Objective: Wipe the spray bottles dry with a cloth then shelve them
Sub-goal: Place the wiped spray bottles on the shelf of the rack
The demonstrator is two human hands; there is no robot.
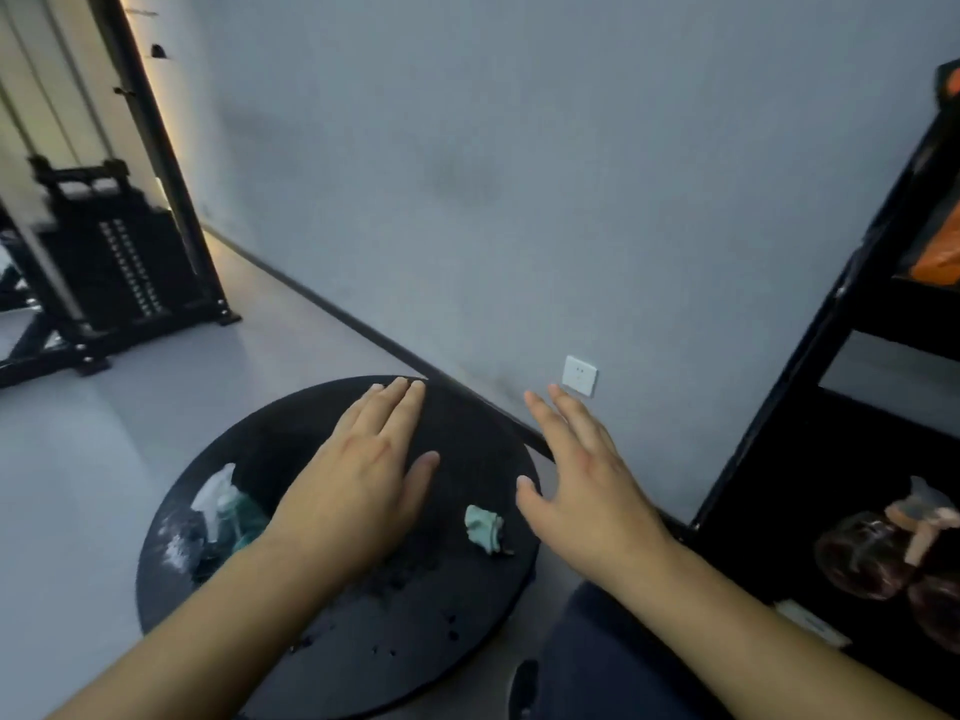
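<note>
A teal spray bottle (pixel 236 517) with a white trigger head lies on the left part of a round black table (pixel 415 631), partly behind my left wrist. A crumpled pale-green cloth (pixel 484 528) sits on the table's right side. My left hand (pixel 363 475) hovers flat over the table's middle, fingers straight, holding nothing. My right hand (pixel 582 480) is spread open above the table's right edge, just right of the cloth and apart from it. A brown spray bottle (pixel 872 553) with a pale trigger lies on the low shelf at right.
Water drops speckle the tabletop. A black shelf rack (pixel 810 356) stands at right with orange items on an upper level. A grey wall with a white socket (pixel 579 375) is behind the table. A black gym weight machine (pixel 104 252) stands far left on the pale floor.
</note>
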